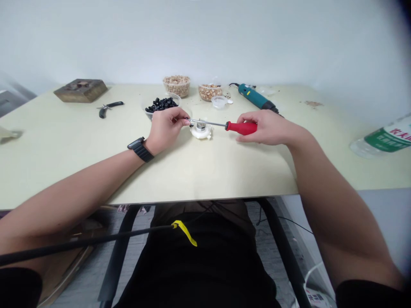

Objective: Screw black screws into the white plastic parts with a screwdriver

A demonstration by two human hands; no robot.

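My right hand (263,127) is closed around the red handle of a screwdriver (241,128), whose metal shaft runs left across the table. At the tip, the fingers of my left hand (168,127) are pinched together on a tiny dark piece, too small to name. Just below the shaft sits a small white plastic part (201,133) with a metal cylinder standing in its middle. Behind my left hand is a clear bowl of small black pieces (161,104), partly covered by that hand.
Along the back stand two tubs of small tan pieces (176,86) (210,91), a little clear dish (219,102) and a teal power tool (255,97). Cutters (109,108) and a dark block (80,90) lie at left. A bottle (385,139) lies at right.
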